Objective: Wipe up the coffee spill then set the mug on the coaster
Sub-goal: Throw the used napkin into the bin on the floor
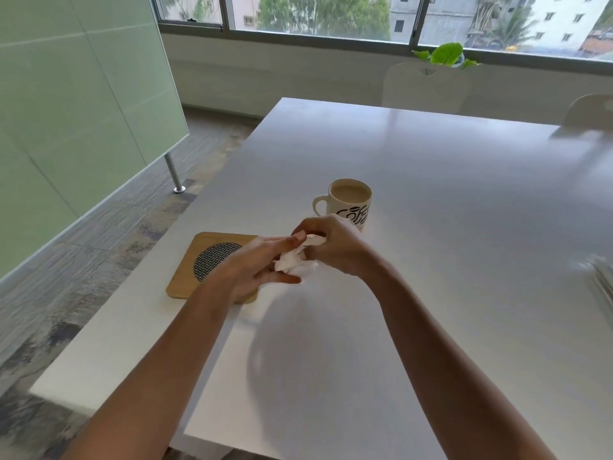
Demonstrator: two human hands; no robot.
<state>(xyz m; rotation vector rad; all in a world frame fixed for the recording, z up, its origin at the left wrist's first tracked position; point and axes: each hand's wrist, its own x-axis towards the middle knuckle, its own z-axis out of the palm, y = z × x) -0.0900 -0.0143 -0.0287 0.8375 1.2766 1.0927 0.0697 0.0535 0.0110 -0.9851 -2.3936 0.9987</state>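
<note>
White table [431,200], glossy and broad, fills the right of the view and runs far toward a wide window [315,14]. A frosted green glass partition [66,111] stands on the left above streaky grey carpet [99,260]. Two pale chairs [426,86] sit at the far edge, with a green leafy plant [446,54] behind them.

Over the table's near left part both hands meet on a crumpled white tissue [293,262]. The left hand [252,265] pinches it between thumb and fingers, and the right hand [333,249] has its fingers curled round it.

The left wrist covers the right side of a square wooden coaster [185,277] with a dark mesh disc. The mug [351,202] stands upright on bare table just beyond the right hand, apart from the coaster. It is full of pale coffee, its handle points left, and the right hand hides its base.
</note>
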